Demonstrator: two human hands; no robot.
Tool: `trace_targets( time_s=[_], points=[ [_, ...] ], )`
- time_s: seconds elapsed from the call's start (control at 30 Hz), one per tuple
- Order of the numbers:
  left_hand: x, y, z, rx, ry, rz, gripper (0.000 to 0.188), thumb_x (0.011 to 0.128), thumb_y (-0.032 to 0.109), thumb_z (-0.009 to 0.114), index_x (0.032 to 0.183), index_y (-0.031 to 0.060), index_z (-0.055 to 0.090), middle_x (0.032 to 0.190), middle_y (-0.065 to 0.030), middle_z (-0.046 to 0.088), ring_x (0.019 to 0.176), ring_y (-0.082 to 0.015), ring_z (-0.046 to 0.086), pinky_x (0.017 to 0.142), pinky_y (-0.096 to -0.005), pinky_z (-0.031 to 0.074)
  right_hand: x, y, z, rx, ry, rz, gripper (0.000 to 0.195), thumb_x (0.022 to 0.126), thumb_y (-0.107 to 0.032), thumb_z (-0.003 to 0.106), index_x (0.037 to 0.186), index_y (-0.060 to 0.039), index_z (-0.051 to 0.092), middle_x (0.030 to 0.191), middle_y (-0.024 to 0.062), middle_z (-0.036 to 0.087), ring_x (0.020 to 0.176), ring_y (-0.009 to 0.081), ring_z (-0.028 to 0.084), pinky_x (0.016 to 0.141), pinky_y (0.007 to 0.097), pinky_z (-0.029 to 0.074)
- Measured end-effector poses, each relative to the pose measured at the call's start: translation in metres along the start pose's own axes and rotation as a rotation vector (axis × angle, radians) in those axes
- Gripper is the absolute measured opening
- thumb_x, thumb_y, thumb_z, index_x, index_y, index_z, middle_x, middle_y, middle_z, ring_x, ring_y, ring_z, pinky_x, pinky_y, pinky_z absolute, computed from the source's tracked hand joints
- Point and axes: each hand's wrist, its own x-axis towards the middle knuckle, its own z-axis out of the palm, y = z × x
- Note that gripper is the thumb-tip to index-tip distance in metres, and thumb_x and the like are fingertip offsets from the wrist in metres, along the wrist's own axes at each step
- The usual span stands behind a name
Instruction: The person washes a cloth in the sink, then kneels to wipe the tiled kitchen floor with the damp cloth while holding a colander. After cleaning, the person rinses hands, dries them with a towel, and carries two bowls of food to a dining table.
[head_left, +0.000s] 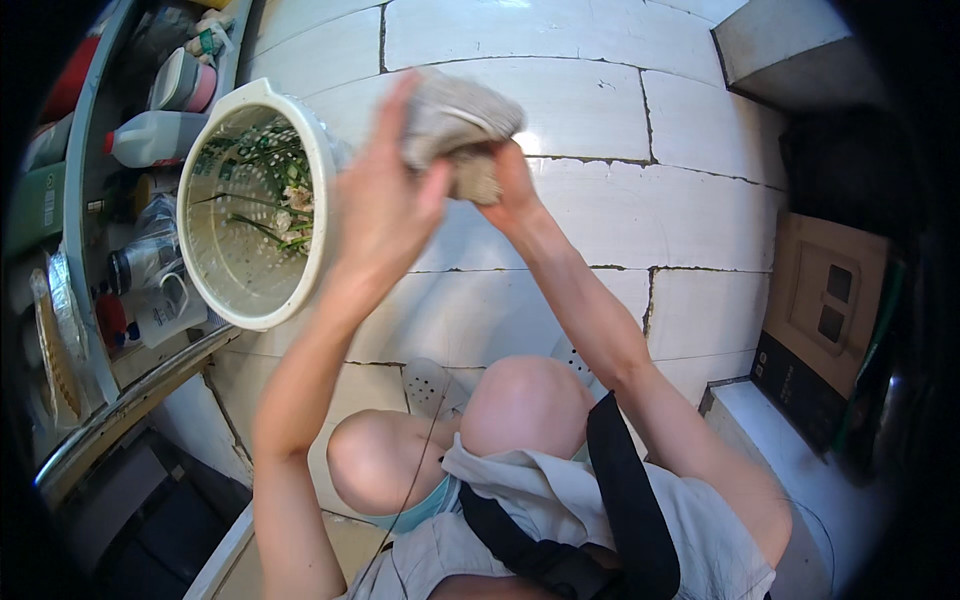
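Note:
A crumpled grey-beige cloth (465, 116) is held up over the tiled floor, blurred by motion. My left hand (394, 180) is at its left side, thumb and fingers spread around the cloth's edge. On the right, my right hand (514, 184) grips the lower part of the cloth. Left of my left hand, a white perforated plastic basket (324, 161) stands with its mouth towards me. Green stems (289, 161) and pale wilted flowers or scraps lie inside it. How firmly my left fingers press is blurred.
A shelf unit (75, 217) at the left holds a plastic jug (157, 139), tubs and bags. White floor tiles (570, 217) with dark joints lie ahead. A cardboard box (825, 300) stands at the right, on a white ledge (757, 420). My bent knees are below my hands.

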Motion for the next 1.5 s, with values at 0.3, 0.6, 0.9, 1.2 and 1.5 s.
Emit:
trace_targets(
  time_s=[0.3,0.6,0.9,1.2,1.5],
  points=[
    [-0.030,-0.061,-0.165,0.527,0.346,0.220,0.037,0.065,-0.003,0.055,0.101,0.0054,0.057,0.098,-0.0180,0.058,0.083,-0.0328,0.057,0.069,-0.0307,0.045,0.054,0.054,0.140,-1.267,-0.546,-0.905,0.056,0.059,0.000,0.055,0.112,-0.0144,0.047,0.083,0.0105,0.050,0.081,0.0294,0.054,0.070,0.0376,0.046],
    [0.001,-0.043,-0.150,0.082,0.306,0.346,0.051,0.061,-0.016,0.042,0.106,0.0021,0.057,0.103,-0.0096,0.059,0.096,-0.0152,0.054,0.084,-0.0236,0.038,0.058,-0.011,0.127,-1.563,-0.354,-1.311,0.065,0.057,-0.007,0.064,0.117,-0.0228,0.045,0.097,0.0107,0.057,0.086,0.0245,0.057,0.070,0.0317,0.047],
    [-0.011,-0.034,-0.153,0.336,0.051,0.113,0.048,0.069,0.010,0.067,0.114,0.0067,0.051,0.128,-0.0102,0.040,0.113,-0.0210,0.042,0.092,-0.0322,0.036,-0.018,-0.001,-0.029,-1.409,0.111,-0.544,0.048,0.063,0.001,0.057,0.106,-0.0206,0.055,0.092,0.0119,0.052,0.088,0.0312,0.052,0.073,0.0380,0.045],
    [-0.088,-0.184,-0.188,0.889,0.509,-0.385,0.062,0.072,0.026,0.066,0.123,0.0050,0.039,0.121,-0.0135,0.045,0.107,-0.0243,0.047,0.088,-0.0340,0.037,-0.156,0.096,-0.205,-2.097,-0.167,-0.570,0.027,0.076,-0.021,0.046,0.100,-0.0120,0.055,0.110,0.0040,0.049,0.100,0.0225,0.048,0.082,0.0386,0.038],
    [-0.139,-0.265,-0.202,-0.680,0.570,-1.018,0.053,0.069,0.021,0.066,0.112,-0.0025,0.045,0.105,-0.0179,0.053,0.095,-0.0258,0.053,0.078,-0.0349,0.046,-0.298,-0.141,-0.338,-2.362,0.674,-0.072,0.048,0.062,0.001,0.053,0.105,-0.0194,0.055,0.127,0.0036,0.039,0.117,0.0268,0.035,0.092,0.0420,0.031]
  ],
)
